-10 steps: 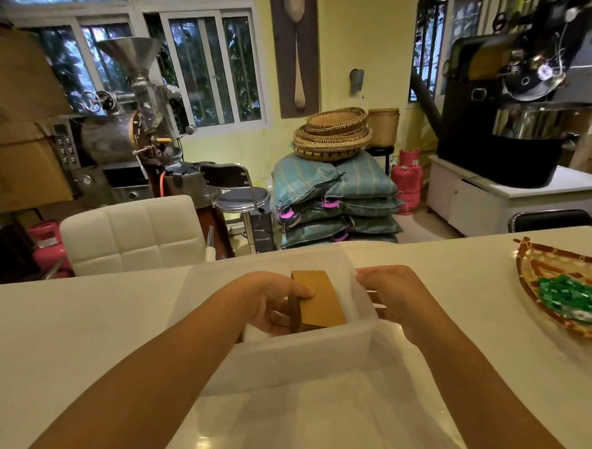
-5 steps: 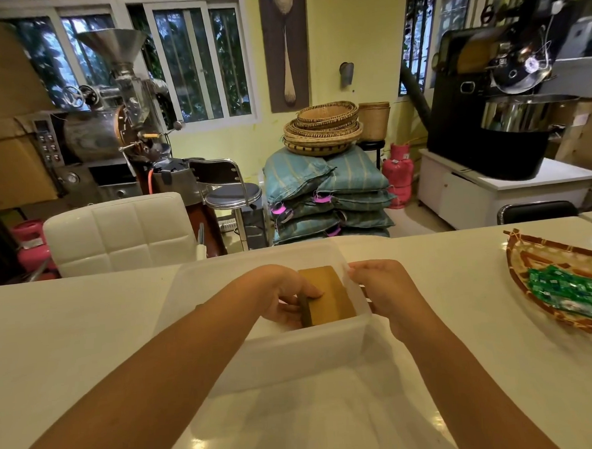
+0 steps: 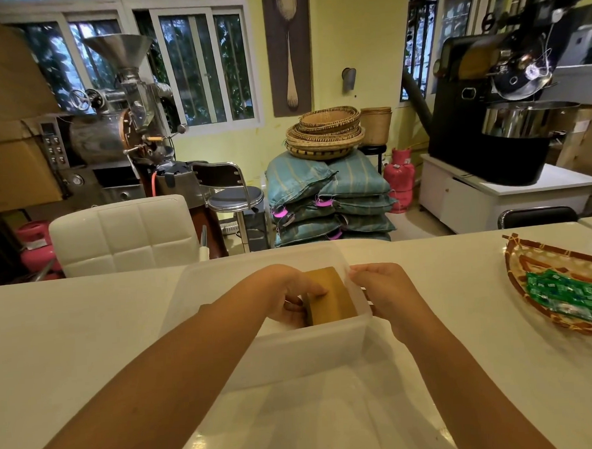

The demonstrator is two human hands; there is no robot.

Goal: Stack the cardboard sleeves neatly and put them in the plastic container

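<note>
1. The plastic container (image 3: 294, 355) is a translucent white tub. It sits on the pale table (image 3: 71, 339), directly ahead of the person.
2. The stack of cardboard sleeves (image 3: 331, 299) is brown. It stands on edge inside the container, in its right half and close to the right wall. The stack leans slightly, and its broad face is turned up and to the right.
3. The left hand (image 3: 288, 297) reaches down into the container. Its fingers are curled around the left edge of the stack, with the thumb lying across the top face. The grip is closed on the stack.
4. The right hand (image 3: 384, 291) is at the right rim of the container. Its fingers are bent over the rim, touching or just beside the wall. Whether they pinch the wall or merely rest against it cannot be determined, and no contact with the stack is visible.
5. Both forearms extend from the lower edge of the view toward the container.
6. A woven tray (image 3: 529, 256) holding green packets (image 3: 565, 294) sits on the table, well to the right of the container.
7. A white padded chair (image 3: 123, 233) stands beyond the far edge of the table, to the left.
</note>
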